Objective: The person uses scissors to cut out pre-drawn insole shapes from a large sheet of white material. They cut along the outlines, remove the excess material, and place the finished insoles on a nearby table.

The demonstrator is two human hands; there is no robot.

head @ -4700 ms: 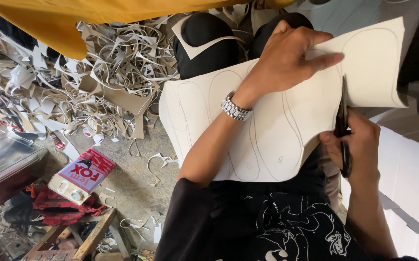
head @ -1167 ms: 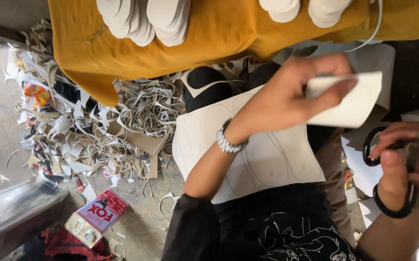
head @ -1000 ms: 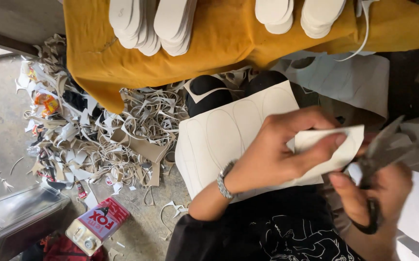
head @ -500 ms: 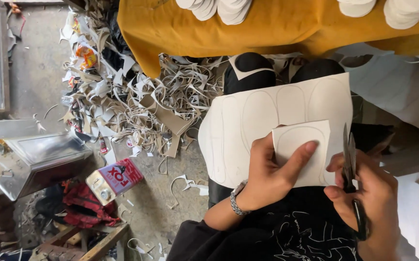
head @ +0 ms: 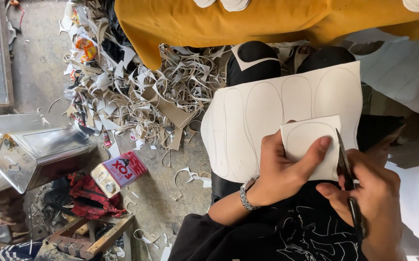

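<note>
From the head camera, the left hand (head: 282,169) pinches a small cut piece (head: 311,147) of pale card, thumb lying across its face and fingers folded behind. A curved outline is drawn on the piece (a rounded, sole-like shape). The right hand (head: 371,193) is closed around the handles of dark scissors (head: 347,181), whose blades point up along the right edge of the piece, touching it; whether the blades are parted I cannot tell.

Under both hands, a bigger sheet (head: 267,121) lies across the person's lap, marked with several long rounded outlines side by side. Two black knees (head: 253,58) show just above the sheet. A metal watch (head: 247,192) sits on the left wrist.

A yellow cloth (head: 248,21) hangs along the top, with pale soles (head: 229,4) on it. Left of the knees, a heap of scraps (head: 137,96) covers the floor. Nearer the bottom left lie a red-and-white can (head: 118,173) on its side and a metal tin (head: 40,154).
</note>
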